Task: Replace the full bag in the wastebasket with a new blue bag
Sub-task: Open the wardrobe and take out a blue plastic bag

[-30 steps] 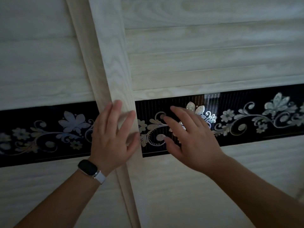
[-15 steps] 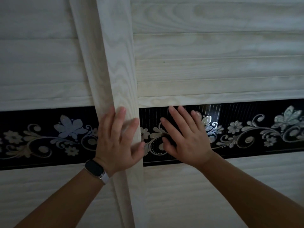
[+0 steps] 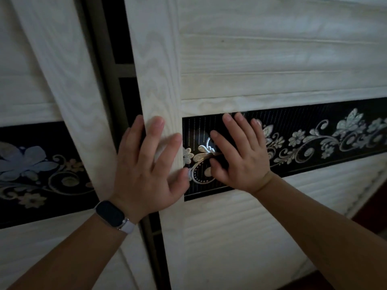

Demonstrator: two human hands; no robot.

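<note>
I see left grip (image 3: 146, 164) flat on the door stile (image 3: 156, 59), fingers apart. Right grip (image 3: 240, 160) flat, spread on black band (image 3: 303, 120).

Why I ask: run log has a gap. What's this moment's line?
left hand: on door edge | right hand: flat on black flowered band | door: ajar | wastebasket: unseen

2 hands: left hand (image 3: 146, 170), right hand (image 3: 240, 162); 1 watch (image 3: 111, 213); 2 doors: left door (image 3: 31, 70), right door (image 3: 272, 59); 2 flowered bands (image 3: 314, 132); 1 gap (image 3: 123, 38)
</note>
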